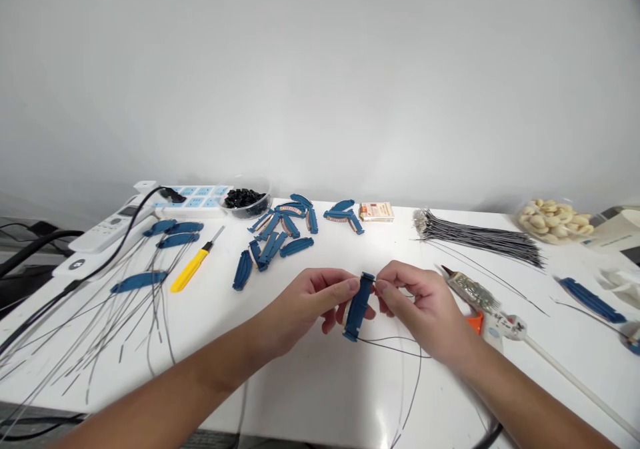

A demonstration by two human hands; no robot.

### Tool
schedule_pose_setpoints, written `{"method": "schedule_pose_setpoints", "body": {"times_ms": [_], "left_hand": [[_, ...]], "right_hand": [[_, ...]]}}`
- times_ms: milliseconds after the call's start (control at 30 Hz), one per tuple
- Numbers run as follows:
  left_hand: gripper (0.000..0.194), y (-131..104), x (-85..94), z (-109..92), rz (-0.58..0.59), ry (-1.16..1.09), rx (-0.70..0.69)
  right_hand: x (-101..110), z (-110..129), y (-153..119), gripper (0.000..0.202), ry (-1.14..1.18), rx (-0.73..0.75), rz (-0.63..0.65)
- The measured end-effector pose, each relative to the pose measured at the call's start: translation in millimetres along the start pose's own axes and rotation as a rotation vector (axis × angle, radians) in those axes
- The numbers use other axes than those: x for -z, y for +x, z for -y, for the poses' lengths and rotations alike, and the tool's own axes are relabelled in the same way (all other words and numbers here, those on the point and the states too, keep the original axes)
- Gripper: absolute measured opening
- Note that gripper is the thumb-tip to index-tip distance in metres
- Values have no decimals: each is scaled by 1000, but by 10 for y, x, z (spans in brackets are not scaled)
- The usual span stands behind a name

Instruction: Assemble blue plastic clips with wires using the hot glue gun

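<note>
My left hand (313, 302) grips a blue curved plastic piece (357, 309) with a pale edge, holding it nearly upright above the white table. At its upper end my right hand (417, 299) is closed, thumb and forefinger pinching a thin dark wire (390, 339). The wire also runs from the lower end of the blue piece, loops right under my right hand and hangs toward the table's front. Several loose blue pieces (270, 248) lie in a pile beyond my left hand. A bundle of thin dark wires (480, 236) lies beyond my right hand.
A hot glue gun (493, 316) lies right of my right hand. Leftward are a yellow screwdriver (190, 270), blue pieces with wires (137, 281) and a power strip (193, 197). Behind stand a bowl of black bits (245, 199), a small box (377, 212) and a tub of pale pieces (553, 221).
</note>
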State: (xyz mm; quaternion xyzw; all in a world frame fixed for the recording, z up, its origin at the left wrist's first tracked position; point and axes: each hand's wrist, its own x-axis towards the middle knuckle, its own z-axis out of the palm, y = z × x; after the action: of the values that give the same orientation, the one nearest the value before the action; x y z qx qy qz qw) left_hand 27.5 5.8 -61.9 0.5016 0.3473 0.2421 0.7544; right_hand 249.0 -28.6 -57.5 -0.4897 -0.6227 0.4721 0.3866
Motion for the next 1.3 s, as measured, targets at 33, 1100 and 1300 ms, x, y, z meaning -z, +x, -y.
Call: {"method": "schedule_pose_setpoints", "body": {"times_ms": [33, 1100, 1300], "left_hand": [[38, 1, 5, 4, 7, -4, 8], [40, 11, -21, 7, 20, 26, 13], [43, 16, -4, 8, 49, 67, 17]], "right_hand": [[1, 4, -2, 28, 11, -3, 18], [9, -34, 11, 25, -30, 43, 29], [7, -24, 11, 23, -58, 54, 19]]}}
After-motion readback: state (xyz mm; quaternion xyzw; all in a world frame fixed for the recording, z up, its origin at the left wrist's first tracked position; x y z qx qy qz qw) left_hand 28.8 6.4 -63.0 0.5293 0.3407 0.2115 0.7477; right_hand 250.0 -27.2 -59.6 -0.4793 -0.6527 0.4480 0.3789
